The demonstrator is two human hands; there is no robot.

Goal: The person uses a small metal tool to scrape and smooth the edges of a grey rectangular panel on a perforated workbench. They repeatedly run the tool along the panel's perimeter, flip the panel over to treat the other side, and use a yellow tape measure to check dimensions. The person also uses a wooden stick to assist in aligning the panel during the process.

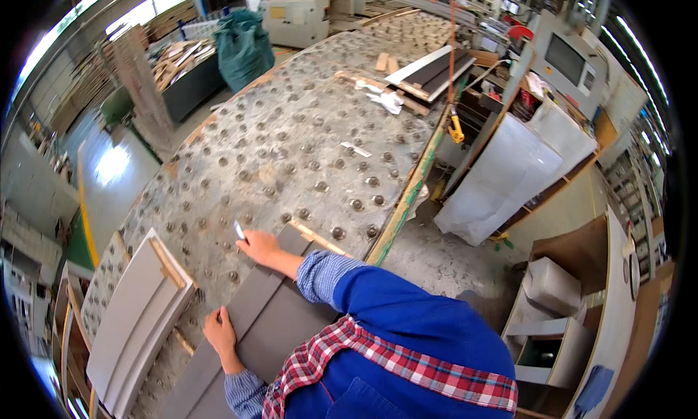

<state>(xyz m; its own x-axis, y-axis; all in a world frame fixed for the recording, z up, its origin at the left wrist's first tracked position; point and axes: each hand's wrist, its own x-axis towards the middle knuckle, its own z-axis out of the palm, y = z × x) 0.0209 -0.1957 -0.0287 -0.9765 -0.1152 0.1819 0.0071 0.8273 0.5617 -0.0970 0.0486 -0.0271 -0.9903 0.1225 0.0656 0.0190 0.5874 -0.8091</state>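
Observation:
A long dark grey panel [262,313] with a raised lengthwise step lies in front of me, its lower part hidden by my body. My left hand [220,333] is at the panel's left edge, fingers curled over the edge and thumb apart from them. Above the panel's far end, my right hand [258,247] is closed around a slim pale tool [239,230]; its tip points up and away, and its exact kind is too small to tell. A light wooden strip [320,238] runs along the panel's far end.
Light grey panels [138,324] are stacked at the left. The worktable [291,128] is studded with ball rollers. Farther off lie dark and white boards [429,73] and a white rag [387,100]. A yellow hanging control [456,129] dangles beside a wrapped cabinet [502,172].

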